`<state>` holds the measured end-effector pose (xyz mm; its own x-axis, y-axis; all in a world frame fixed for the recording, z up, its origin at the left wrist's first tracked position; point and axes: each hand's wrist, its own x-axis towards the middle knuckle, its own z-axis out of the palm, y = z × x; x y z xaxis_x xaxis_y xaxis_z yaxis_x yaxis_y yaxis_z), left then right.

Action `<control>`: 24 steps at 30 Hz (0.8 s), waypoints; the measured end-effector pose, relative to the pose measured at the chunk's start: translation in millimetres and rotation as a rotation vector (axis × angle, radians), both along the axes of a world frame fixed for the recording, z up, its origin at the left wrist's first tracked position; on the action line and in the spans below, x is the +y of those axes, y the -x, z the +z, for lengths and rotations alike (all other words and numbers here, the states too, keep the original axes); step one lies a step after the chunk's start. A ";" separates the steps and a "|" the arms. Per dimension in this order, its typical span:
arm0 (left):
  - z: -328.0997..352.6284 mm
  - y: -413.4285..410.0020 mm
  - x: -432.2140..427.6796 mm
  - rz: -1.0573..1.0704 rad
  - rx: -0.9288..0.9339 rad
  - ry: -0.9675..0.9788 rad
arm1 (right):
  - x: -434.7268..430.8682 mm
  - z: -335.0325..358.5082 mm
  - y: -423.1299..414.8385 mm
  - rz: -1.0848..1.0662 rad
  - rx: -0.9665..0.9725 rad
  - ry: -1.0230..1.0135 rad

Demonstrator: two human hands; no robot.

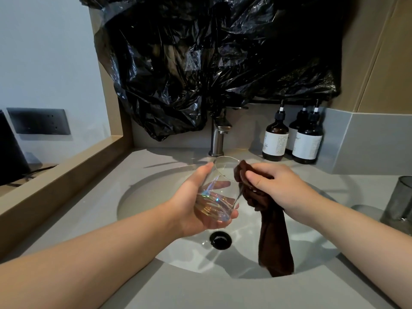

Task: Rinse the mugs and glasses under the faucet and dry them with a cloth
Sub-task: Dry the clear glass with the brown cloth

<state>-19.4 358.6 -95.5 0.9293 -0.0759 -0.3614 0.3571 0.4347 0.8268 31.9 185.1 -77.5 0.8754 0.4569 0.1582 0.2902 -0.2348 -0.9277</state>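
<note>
Head view: glass and cloth held over the sink basin, centre of frame.

Left hand [196, 197] lies palm up with its fingers curled under the base of an iridescent glass [219, 195] and its thumb along the upper wall near the rim. The glass is tilted, mouth toward the faucet [217, 137], and the fingers show through its clear wall. Right hand [281, 186] has its fingers closed round a bunched brown cloth [274, 237], and the bunch touches the glass rim. The cloth's loose tail hangs into the sink basin [147, 197], to the right of the black drain [220, 240]. Three amber pump bottles [275, 139] stand upright at upper right. A grey ribbed tumbler [400, 199] stands at the right edge; its contents cannot be told.
</note>
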 end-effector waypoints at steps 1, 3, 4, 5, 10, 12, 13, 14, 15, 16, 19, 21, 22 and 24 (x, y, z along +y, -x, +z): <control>0.3 0.6 0.3 -0.018 0.001 0.012 | -1.7 2.3 1.0 0.022 0.007 -0.002; 1.5 1.2 1.7 -0.070 -0.001 0.011 | -1.8 6.8 2.4 0.022 -0.004 0.008; 2.2 1.7 2.5 -0.101 -0.002 0.000 | -1.1 8.4 3.2 0.012 -0.013 0.015; 2.9 2.2 3.1 -0.133 0.000 -0.015 | 0.3 9.5 3.8 0.002 -0.015 0.013; -1.6 -3.0 4.2 -0.091 -0.056 -0.248 | 6.8 15.2 7.6 -0.113 0.006 0.010; -3.4 -5.9 1.0 -0.016 -0.157 -0.424 | 8.0 14.5 7.3 -0.159 -0.021 0.058; -3.1 -5.7 -2.2 0.003 -0.201 -0.504 | 8.8 13.1 5.7 -0.177 -0.037 0.081; -2.5 -4.5 -6.2 0.010 -0.235 -0.579 | 9.6 12.5 5.2 -0.193 -0.053 0.103; -2.3 -3.2 -10.1 0.019 -0.264 -0.647 | 10.7 11.7 4.4 -0.207 -0.069 0.122; -3.1 -2.4 -13.3 0.027 -0.289 -0.704 | 11.7 11.0 4.6 -0.218 -0.080 0.134; -5.9 -2.1 -18.2 0.039 -0.310 -0.734 | 13.3 8.5 6.1 -0.232 -0.080 0.117; -6.0 -2.5 -17.6 0.047 -0.272 -0.673 | 13.3 7.0 7.5 -0.231 -0.069 0.057; -5.5 -2.2 -17.0 0.047 -0.235 -0.627 | 13.8 7.4 8.6 -0.233 -0.074 0.023; -4.7 -1.8 -16.8 0.049 -0.149 -0.485 | 13.7 7.2 7.2 -0.254 -0.146 -0.021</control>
